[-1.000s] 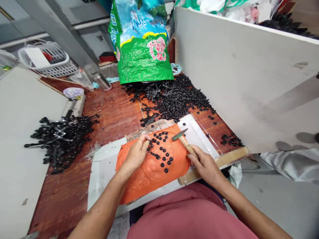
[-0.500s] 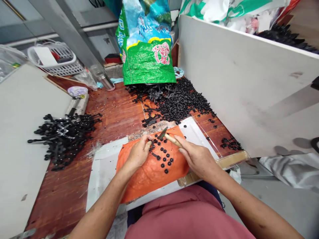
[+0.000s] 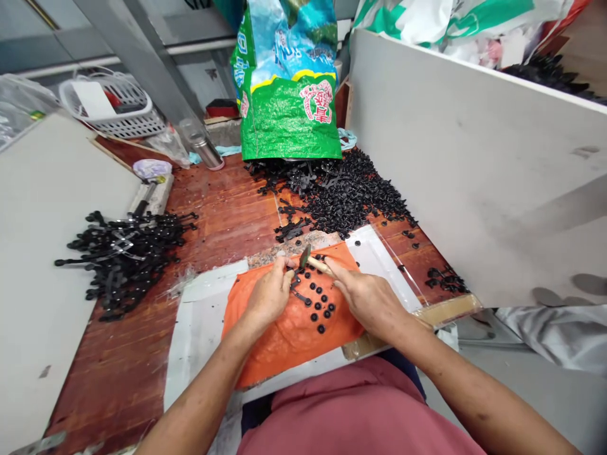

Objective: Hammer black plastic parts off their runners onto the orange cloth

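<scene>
My right hand (image 3: pixel 367 292) is closed round the pale wooden handle of a small hammer (image 3: pixel 320 265). The hammer's dark head is close beside the fingertips of my left hand (image 3: pixel 272 287). Those fingers pinch a black strip with round knobs (image 3: pixel 300 292), one end of which lies on the orange cloth (image 3: pixel 270 354). Several small round black pieces (image 3: pixel 318 303) lie loose on the cloth between my hands. Under the cloth is a speckled stone slab (image 3: pixel 277 254), its far edge showing.
Left is a tangled heap of black knobbed strips (image 3: pixel 128 259). Behind the slab, small black parts (image 3: pixel 351 196) spill from a green and blue sack (image 3: pixel 289 120). A grey board (image 3: pixel 465 158) stands on the right. A steel flask (image 3: pixel 206 151) and a white basket (image 3: pixel 118 107) are at back left.
The hammer head has shifted slightly left, nearer my left fingertips. The whole view has moved a little. Both hands keep their grip.
</scene>
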A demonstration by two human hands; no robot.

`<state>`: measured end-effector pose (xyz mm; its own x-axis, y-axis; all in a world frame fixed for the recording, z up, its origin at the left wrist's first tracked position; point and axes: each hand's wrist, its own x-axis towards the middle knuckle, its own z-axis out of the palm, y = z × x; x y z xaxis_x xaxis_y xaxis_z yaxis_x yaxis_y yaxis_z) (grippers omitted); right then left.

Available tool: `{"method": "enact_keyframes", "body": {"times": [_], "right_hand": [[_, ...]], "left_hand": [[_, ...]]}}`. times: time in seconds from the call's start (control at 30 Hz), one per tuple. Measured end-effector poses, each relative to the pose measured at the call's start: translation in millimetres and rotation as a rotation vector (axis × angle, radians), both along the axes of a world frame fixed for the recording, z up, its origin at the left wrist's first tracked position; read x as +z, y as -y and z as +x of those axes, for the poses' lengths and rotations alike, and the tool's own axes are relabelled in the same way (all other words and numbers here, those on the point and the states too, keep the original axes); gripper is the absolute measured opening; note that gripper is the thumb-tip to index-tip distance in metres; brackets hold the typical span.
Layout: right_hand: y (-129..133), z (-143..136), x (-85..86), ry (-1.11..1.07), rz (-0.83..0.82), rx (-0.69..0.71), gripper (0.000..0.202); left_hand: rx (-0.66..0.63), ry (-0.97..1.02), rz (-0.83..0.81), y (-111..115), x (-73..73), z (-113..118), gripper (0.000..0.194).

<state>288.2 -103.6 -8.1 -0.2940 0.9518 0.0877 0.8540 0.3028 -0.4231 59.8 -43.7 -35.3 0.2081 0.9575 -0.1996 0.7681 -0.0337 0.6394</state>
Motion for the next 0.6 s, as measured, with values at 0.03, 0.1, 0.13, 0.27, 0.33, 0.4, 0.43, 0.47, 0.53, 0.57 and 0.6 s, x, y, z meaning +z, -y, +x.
{"method": "enact_keyframes", "body": {"times": [0.03, 0.1, 0.13, 0.27, 0.33, 0.4, 0.43, 0.47, 0.53, 0.57, 0.6], "right_hand": [[0, 0, -0.1, -0.010, 0.017, -0.001, 0.060], [-1, 1, -1.9, -0.061, 0.066, -0.016, 0.061], [0, 0, -3.2, -0.067, 0.079, -0.023, 0.061], [-1, -2, -5.8, 0.013, -0.027, -0.002, 0.055], [-2, -1, -2.9, -0.052, -0.063, -0.015, 0.055], [-2, 3, 1.0, -0.177, -0.050, -0.058, 0.057], [0, 7, 2.3, -0.233, -0.039, -0.086, 0.057], [2, 11, 2.7, -0.275, -0.034, -0.115, 0.057], [10, 20, 0.1, -0.318, -0.049, -0.162, 0.056], [15, 25, -2.9, -0.323, -0.064, -0.182, 0.055], [22, 30, -6.7, -0.319, -0.080, -0.199, 0.055]], "left_hand": [[-0.001, -0.004, 0.000, 0, -0.4, 0, 0.020], [-0.003, -0.016, 0.003, 1, -1.0, 0, 0.022], [-0.002, -0.023, 0.002, 1, -1.1, 0, 0.022], [0.003, -0.014, -0.013, 1, 1.0, 1, 0.020], [0.003, 0.022, -0.011, 1, 3.6, 1, 0.017], [0.019, 0.092, -0.006, 1, 7.1, 0, 0.015], [0.034, 0.138, -0.016, 2, 9.1, -2, 0.016], [0.053, 0.188, -0.037, 4, 11.2, -4, 0.016], [0.079, 0.279, -0.099, 9, 15.3, -9, 0.019], [0.082, 0.323, -0.133, 13, 16.9, -12, 0.021], [0.080, 0.367, -0.166, 18, 18.2, -14, 0.023]]}}
